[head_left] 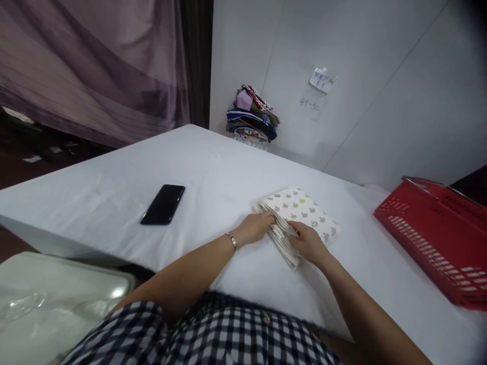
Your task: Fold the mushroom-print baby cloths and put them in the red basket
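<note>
A folded white cloth (300,208) with small grey, yellow and green prints lies on the white-covered table in front of me. Its near edge shows several stacked layers. My left hand (256,226) grips that layered edge from the left, its fingertips partly hidden in the folds. A little to the right, my right hand (306,242) pinches the same edge between thumb and fingers. The rest of the cloth lies flat beyond both hands.
A black phone (163,204) lies on the white tablecloth (205,172) to the left. At the right stands a red plastic basket (437,238) with a metal handle. Folded clothes (253,116) are piled by the wall at the back. A pale chair seat (57,299) is at lower left.
</note>
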A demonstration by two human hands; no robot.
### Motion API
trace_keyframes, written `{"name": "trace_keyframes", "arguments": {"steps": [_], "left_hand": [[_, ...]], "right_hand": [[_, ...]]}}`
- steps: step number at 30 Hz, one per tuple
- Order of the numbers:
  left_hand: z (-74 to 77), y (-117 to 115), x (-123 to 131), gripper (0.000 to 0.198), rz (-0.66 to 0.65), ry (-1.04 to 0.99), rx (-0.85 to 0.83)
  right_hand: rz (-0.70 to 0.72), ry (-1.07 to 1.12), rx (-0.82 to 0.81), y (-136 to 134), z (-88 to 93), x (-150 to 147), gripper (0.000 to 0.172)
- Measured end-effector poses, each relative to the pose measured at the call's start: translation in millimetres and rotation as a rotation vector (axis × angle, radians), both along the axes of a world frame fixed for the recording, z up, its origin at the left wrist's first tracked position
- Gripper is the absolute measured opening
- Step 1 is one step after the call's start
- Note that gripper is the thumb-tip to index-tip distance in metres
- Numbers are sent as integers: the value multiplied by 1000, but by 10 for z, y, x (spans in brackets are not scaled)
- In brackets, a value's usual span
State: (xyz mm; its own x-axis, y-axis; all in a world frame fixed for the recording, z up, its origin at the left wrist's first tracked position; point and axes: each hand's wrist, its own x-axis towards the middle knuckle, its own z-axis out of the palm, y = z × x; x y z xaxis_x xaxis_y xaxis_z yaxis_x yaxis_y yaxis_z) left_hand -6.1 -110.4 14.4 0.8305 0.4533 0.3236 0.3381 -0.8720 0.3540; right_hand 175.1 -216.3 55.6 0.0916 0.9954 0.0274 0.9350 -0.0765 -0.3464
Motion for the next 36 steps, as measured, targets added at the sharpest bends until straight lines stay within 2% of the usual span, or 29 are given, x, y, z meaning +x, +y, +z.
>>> {"name": "trace_keyframes", "arguments": {"steps": [8, 14, 19, 23, 27, 32, 36], "left_hand": [[26, 11, -41, 27, -39, -18, -30], [10, 41, -83, 18, -41, -100, -57], [48, -24, -37, 22, 24, -177, 54], [85, -71, 35, 25, -2, -193, 177], [35, -45, 35, 21, 45, -117, 139], [-32, 36, 4, 27, 206, -219, 50], [83, 136, 120, 32, 306, -216, -32]], "right_hand": [[112, -403, -58, -100, -27, -266, 40], [153, -536, 4, -160, -130, -352, 44], [162, -572, 58, -165, -218, -365, 46], [162, -575, 94, -185, -219, -400, 44], [179, -563, 130, -289, -227, -403, 44], [228, -506, 273, -519, -392, -340, 47], [247, -453, 340, -628, -533, -323, 52]]}}
